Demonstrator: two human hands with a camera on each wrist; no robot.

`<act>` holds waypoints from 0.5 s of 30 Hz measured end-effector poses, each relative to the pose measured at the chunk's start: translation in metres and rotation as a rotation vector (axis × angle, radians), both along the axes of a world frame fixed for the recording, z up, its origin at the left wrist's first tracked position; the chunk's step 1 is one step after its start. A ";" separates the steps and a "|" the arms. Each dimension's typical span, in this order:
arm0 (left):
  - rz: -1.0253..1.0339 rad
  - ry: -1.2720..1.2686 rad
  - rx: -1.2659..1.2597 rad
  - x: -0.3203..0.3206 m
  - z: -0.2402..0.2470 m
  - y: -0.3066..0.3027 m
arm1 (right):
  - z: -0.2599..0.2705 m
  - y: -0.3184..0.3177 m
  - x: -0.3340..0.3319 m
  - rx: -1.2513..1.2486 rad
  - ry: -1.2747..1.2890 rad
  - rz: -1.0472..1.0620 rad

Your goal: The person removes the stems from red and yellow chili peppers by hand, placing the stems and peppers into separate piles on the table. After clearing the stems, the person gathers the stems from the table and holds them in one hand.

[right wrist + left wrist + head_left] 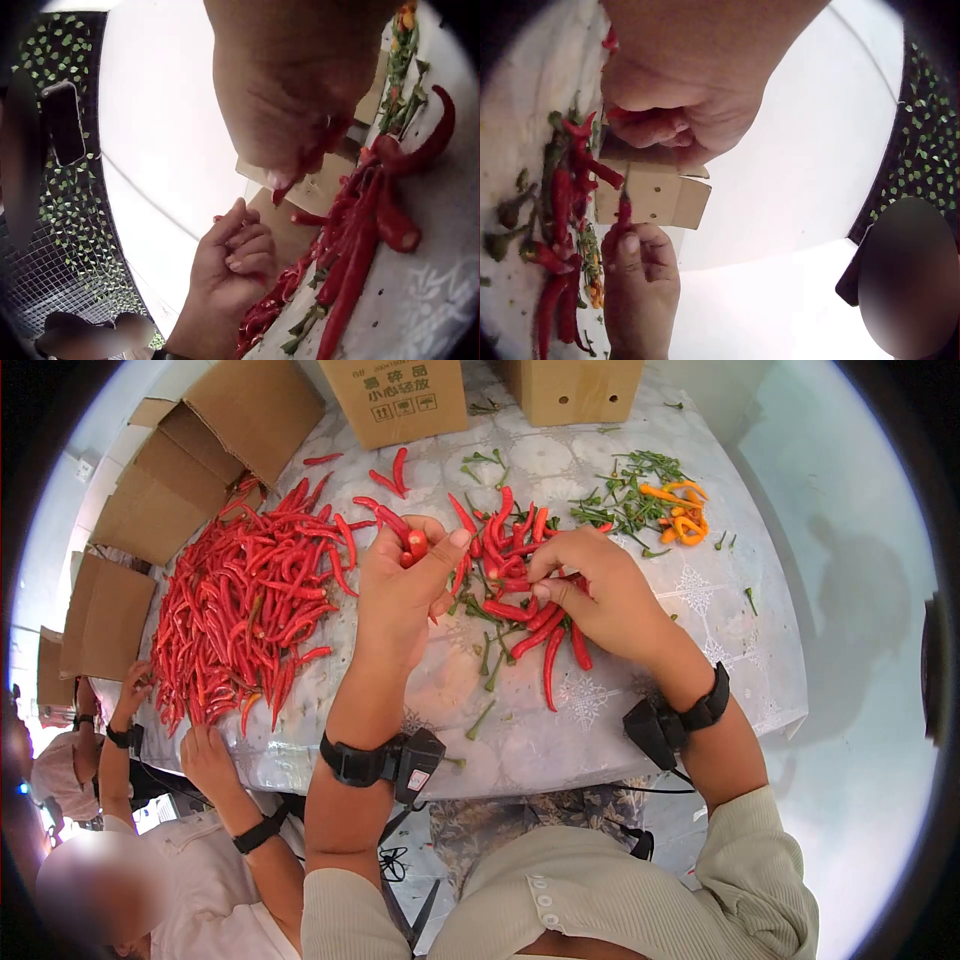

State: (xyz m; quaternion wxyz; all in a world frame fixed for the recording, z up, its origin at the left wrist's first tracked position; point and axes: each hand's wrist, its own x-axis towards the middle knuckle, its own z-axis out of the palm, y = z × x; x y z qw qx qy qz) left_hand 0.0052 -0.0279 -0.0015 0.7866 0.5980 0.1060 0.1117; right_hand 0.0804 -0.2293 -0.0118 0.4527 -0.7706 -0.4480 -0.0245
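My left hand (402,585) grips a few red chili peppers (417,544), their cut-looking orange ends poking out past the thumb. To its right, over a small pile of red chilies (513,610), my right hand (608,595) is bent downward. In the left wrist view, thumb and finger of that hand pinch a single red chili (624,213) with its thin stem pointing up. Loose green stems (480,719) lie beside and under the small pile.
A large heap of red chilies (235,615) covers the table's left side. Green stems (640,490) and orange chilies (686,525) lie at the back right. Cardboard boxes (395,405) stand along the far and left edges. Another person's hand (210,760) is at the heap's near edge.
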 end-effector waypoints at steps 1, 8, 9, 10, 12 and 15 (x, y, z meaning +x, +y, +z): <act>0.001 0.017 -0.005 -0.001 0.003 0.000 | 0.001 0.001 -0.003 0.073 0.074 -0.028; -0.089 0.031 0.144 -0.004 0.005 -0.022 | -0.002 0.010 -0.013 0.416 0.298 -0.125; -0.100 0.014 0.095 -0.004 0.002 -0.024 | -0.002 0.010 -0.013 0.407 0.280 -0.086; -0.111 -0.003 0.047 -0.004 0.000 -0.024 | -0.003 0.009 -0.013 0.399 0.262 -0.047; -0.107 -0.017 0.052 -0.003 -0.005 -0.023 | -0.003 0.010 -0.014 0.388 0.253 0.000; -0.152 0.009 -0.004 -0.004 -0.006 -0.019 | -0.002 0.010 -0.015 0.369 0.269 0.013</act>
